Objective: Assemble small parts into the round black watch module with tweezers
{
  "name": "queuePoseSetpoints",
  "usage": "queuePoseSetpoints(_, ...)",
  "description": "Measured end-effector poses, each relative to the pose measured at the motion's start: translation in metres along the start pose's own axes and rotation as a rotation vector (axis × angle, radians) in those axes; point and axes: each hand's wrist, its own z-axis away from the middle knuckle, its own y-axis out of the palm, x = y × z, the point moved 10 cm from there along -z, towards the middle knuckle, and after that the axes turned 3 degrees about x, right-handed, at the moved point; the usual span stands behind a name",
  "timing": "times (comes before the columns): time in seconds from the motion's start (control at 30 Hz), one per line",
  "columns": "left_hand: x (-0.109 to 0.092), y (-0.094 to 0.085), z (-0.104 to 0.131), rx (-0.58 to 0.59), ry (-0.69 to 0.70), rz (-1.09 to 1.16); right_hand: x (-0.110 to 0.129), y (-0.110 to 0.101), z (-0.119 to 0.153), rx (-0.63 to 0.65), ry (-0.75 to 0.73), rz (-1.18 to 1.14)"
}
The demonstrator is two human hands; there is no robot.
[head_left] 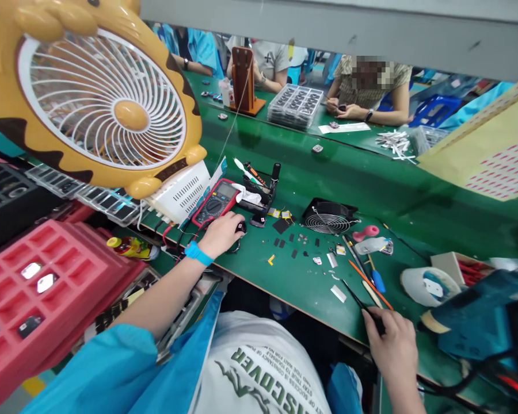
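Note:
My left hand (221,234), with a blue band at the wrist, is closed around a small black device (241,226) beside the multimeter (216,202). Only part of that device shows past the fingers; it resembles a watch case. At the right, my right hand (392,340) grips dark tweezers (354,296), whose thin tips point away to the left over the bench. Near those tips lies a small white strip (338,293). Another small dark piece (258,219) rests just beyond my left hand.
A tiger-shaped fan (132,116) stands at the left, above pink foam trays (38,287). A black cooling fan (329,216), small parts, pens and a white roll (429,286) lie on the green bench (259,259). Other people work across the bench.

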Motion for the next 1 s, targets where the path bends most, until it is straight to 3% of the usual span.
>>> queuePoseSetpoints(0.17, -0.005, 0.009, -0.017, 0.142, 0.03, -0.148, -0.001, 0.0, 0.003, -0.014, 0.044, -0.01)
queuePoseSetpoints(0.63, -0.007, 0.013, -0.02, 0.273, 0.042, -0.299, 0.001, -0.001, 0.008, -0.056, 0.089, -0.006)
queuePoseSetpoints(0.83, -0.011, 0.003, -0.017, 0.223, 0.081, -0.284, 0.004, -0.003, 0.007, -0.114, 0.039, -0.066)
queuePoseSetpoints(1.0, -0.01, -0.021, 0.001, 0.023, 0.093, -0.195, -0.002, 0.0, 0.006, -0.119, 0.091, -0.001)
